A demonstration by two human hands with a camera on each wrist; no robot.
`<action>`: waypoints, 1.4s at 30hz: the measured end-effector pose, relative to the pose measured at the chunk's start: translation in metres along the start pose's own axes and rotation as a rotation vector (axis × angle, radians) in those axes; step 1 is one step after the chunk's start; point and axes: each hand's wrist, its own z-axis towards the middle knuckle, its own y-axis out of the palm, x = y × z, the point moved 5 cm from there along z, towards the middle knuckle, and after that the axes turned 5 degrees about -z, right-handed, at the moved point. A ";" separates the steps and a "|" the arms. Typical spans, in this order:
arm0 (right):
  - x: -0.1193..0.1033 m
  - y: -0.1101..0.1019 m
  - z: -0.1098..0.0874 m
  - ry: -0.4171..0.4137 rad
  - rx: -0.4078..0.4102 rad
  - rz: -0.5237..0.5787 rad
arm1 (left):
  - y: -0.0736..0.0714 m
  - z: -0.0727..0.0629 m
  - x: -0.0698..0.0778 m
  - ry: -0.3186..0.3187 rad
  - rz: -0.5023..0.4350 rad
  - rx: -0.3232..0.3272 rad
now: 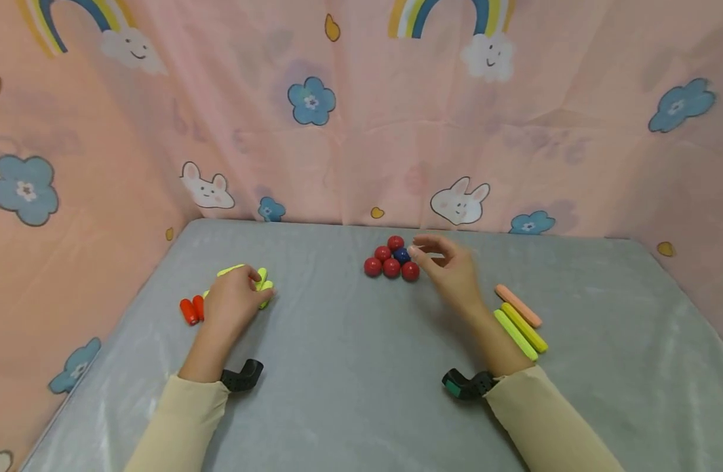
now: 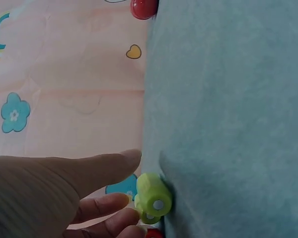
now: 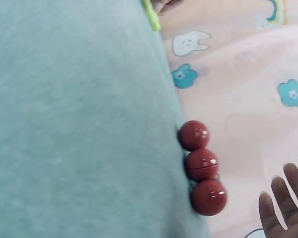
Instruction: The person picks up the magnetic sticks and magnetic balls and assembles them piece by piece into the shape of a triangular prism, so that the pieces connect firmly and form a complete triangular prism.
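Observation:
My left hand [image 1: 231, 298] hovers low over several stubby yellow-green pieces [image 1: 263, 275] on the left, covering part of them. In the left wrist view its thumb stays apart from the fingers, whose tips are right beside a yellow-green piece [image 2: 156, 198] with a pale dot on its end. Red stubby pieces [image 1: 189, 312] lie just left of that hand. At the far middle, several glossy red balls [image 1: 372, 267] and a dark blue ball [image 1: 401, 255] form a triangle. My right hand [image 1: 455, 278] is at its right side, thumb tip near the blue ball, fingers extended in the right wrist view.
A peach stick [image 1: 517, 305], a yellow stick [image 1: 524, 328] and a yellow-green stick [image 1: 516, 335] lie side by side near the right forearm. A grey cloth [image 1: 349, 380] covers the table. Behind it hangs a pink patterned curtain [image 1: 361, 157].

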 end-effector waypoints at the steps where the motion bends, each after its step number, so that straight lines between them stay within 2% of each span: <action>1: 0.004 0.002 0.000 0.019 -0.002 0.008 | 0.001 0.000 0.000 -0.005 0.007 -0.001; 5: 0.016 0.010 0.000 0.101 -0.013 0.019 | 0.006 0.001 -0.002 -0.027 0.028 -0.020; 9: 0.026 0.015 0.000 0.135 -0.044 -0.041 | 0.008 0.001 -0.002 -0.023 0.025 -0.046; 14: 0.038 0.021 -0.002 0.111 -0.088 -0.136 | 0.006 0.002 0.000 0.017 0.039 -0.051; 20: 0.050 0.026 -0.011 0.087 -0.116 -0.223 | 0.012 -0.005 0.000 0.057 0.070 -0.115; 26: 0.050 0.022 -0.008 0.067 -0.098 -0.231 | 0.015 -0.001 0.004 0.076 0.083 -0.165; 29: 0.052 0.022 -0.009 0.064 -0.100 -0.246 | 0.016 0.000 0.010 0.106 0.040 -0.203; 33: 0.055 0.025 -0.011 0.072 -0.127 -0.275 | 0.019 -0.003 0.029 0.191 -0.050 -0.263; 37: 0.054 0.026 -0.009 0.073 -0.127 -0.285 | 0.024 -0.003 0.069 0.286 -0.083 -0.306; 39: 0.054 0.024 -0.008 0.093 -0.112 -0.257 | 0.030 0.000 0.091 0.321 -0.118 -0.326; 42: 0.055 0.020 -0.008 0.133 -0.077 -0.200 | 0.048 0.002 0.113 0.351 -0.246 -0.373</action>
